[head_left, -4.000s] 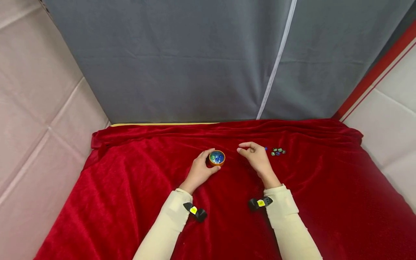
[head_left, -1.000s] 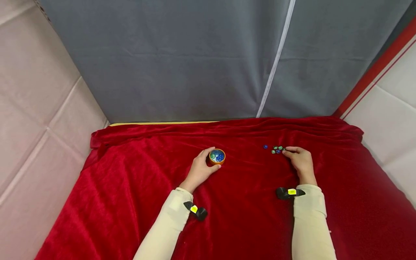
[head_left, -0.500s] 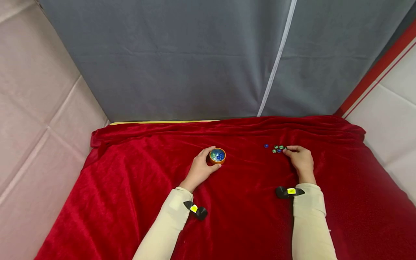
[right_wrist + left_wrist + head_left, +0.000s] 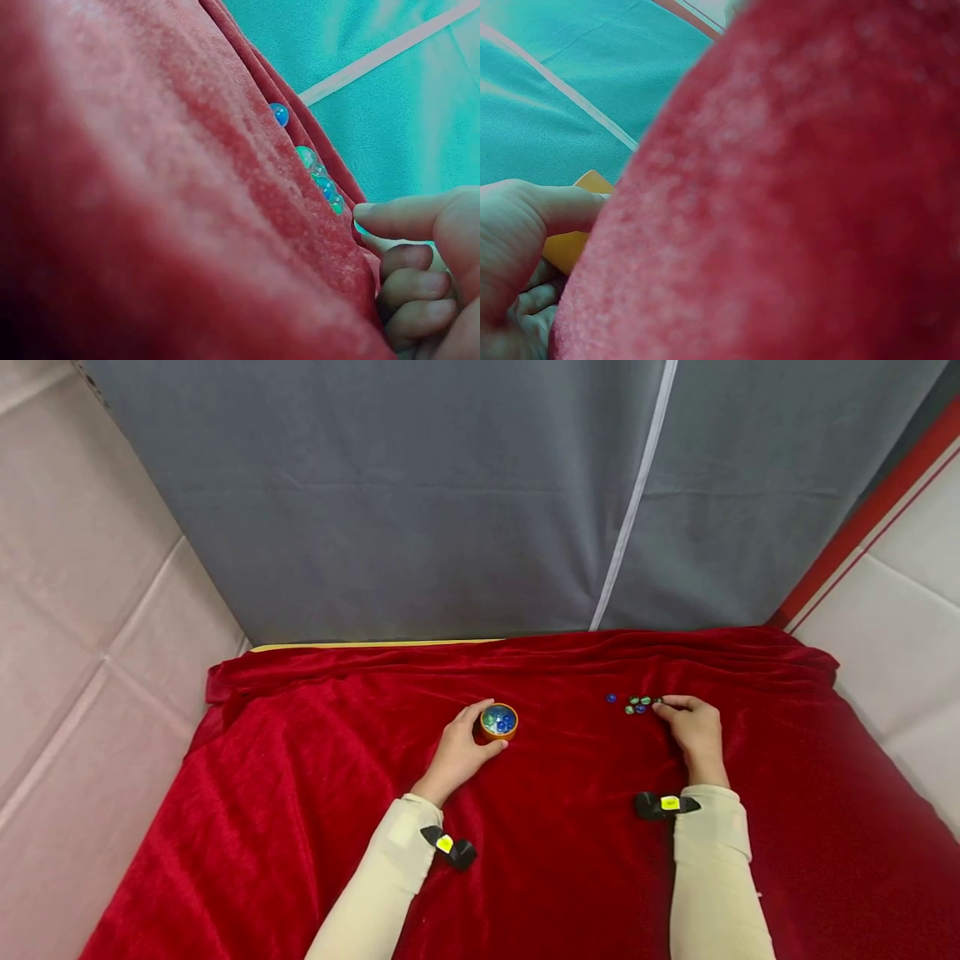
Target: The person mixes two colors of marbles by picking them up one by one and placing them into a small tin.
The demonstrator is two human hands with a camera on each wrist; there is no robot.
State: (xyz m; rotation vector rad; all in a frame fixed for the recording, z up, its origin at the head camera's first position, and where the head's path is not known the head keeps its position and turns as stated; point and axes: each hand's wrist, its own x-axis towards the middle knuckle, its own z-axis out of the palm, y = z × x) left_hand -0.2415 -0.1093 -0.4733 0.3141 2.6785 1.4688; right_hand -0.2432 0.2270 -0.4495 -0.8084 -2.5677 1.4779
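My left hand (image 4: 455,756) curls its thumb and fingers around a small round orange-yellow cup (image 4: 498,737), which holds several blue and green glass marbles (image 4: 501,722). In the left wrist view, the thumb lies against the cup's yellow side (image 4: 568,247); its contents are hidden there. At the right, my right hand (image 4: 697,733) pinches a green marble (image 4: 361,228) between thumb and index finger, low over the cloth, while its other fingers are curled. Just left of these fingertips lie several loose green and blue marbles (image 4: 640,709). One blue marble (image 4: 611,698) sits apart, further left.
Wrinkled red velvet cloth (image 4: 555,827) covers the table, bunched into folds along the back. Behind it hangs a grey curtain (image 4: 390,527) with a white strip. Pale panels (image 4: 97,610) stand on both sides. Black cameras (image 4: 667,805) are strapped to the wrists.
Over four seconds my right hand has moved right, from beside the cup to the marbles' right side. The pinched marble now sits slightly apart from the cluster. My left hand stays around the cup.
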